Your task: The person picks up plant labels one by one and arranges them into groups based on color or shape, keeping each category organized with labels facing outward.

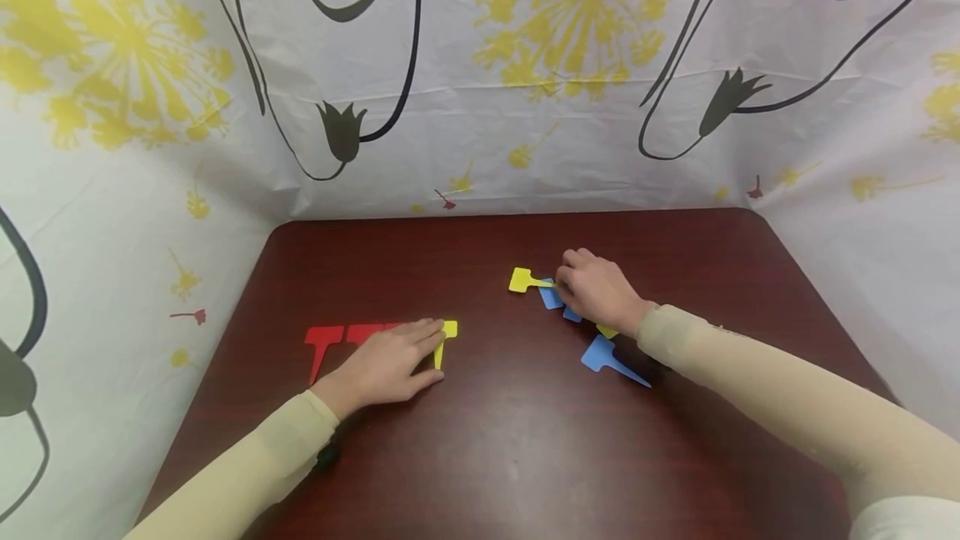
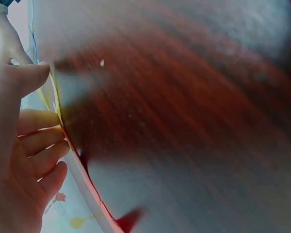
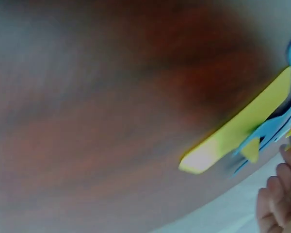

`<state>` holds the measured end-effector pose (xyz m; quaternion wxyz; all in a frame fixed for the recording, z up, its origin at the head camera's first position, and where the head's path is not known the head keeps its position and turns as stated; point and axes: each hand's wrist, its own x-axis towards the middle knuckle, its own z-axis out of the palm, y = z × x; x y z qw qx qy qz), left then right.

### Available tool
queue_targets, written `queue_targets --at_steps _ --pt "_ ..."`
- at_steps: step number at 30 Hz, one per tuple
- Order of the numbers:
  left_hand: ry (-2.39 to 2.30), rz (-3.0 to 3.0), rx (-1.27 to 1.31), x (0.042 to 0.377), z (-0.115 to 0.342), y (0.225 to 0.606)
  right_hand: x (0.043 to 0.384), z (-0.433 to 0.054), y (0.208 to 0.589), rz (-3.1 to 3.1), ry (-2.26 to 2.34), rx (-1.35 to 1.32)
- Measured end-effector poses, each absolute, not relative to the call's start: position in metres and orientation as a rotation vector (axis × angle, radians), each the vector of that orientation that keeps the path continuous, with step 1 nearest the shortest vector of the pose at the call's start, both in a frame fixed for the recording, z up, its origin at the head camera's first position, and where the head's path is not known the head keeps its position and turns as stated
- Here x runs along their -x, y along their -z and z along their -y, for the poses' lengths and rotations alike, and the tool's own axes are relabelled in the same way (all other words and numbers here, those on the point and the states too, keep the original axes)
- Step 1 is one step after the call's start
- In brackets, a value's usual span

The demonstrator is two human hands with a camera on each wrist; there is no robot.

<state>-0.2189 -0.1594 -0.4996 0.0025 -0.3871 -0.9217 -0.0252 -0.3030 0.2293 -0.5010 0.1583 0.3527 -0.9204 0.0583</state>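
Note:
My left hand (image 1: 393, 363) lies with its fingers fairly straight over a row of T-shaped plant labels on the table. A red plant label (image 1: 324, 335) shows left of that hand, with more red ones partly under it. At the row's right end, a yellow plant label (image 1: 450, 329) lies by the left fingertips, its stem tip near the thumb. My right hand (image 1: 600, 288), fingers curled, pinches the stem of another yellow plant label (image 1: 520, 280); the fingertips are partly hidden. Beneath it are blue plant labels (image 1: 551, 295) and a yellow one (image 3: 242, 124).
A separate blue plant label (image 1: 600, 353) lies just below the right wrist, stem pointing right. The dark red-brown table (image 1: 510, 448) has rounded far corners. A white cloth (image 1: 465, 123) with flower prints stands around its back and sides.

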Motion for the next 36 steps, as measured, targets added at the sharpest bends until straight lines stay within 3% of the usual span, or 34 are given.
queue_targets --at_steps 12,36 --pt "0.068 2.884 1.213 0.219 0.16 0.499 0.305 -0.228 0.487 2.318 -0.083 -1.118" --pt "0.1 2.846 1.236 0.214 0.165 0.501 0.275 -0.172 0.481 1.948 -0.215 -1.395"
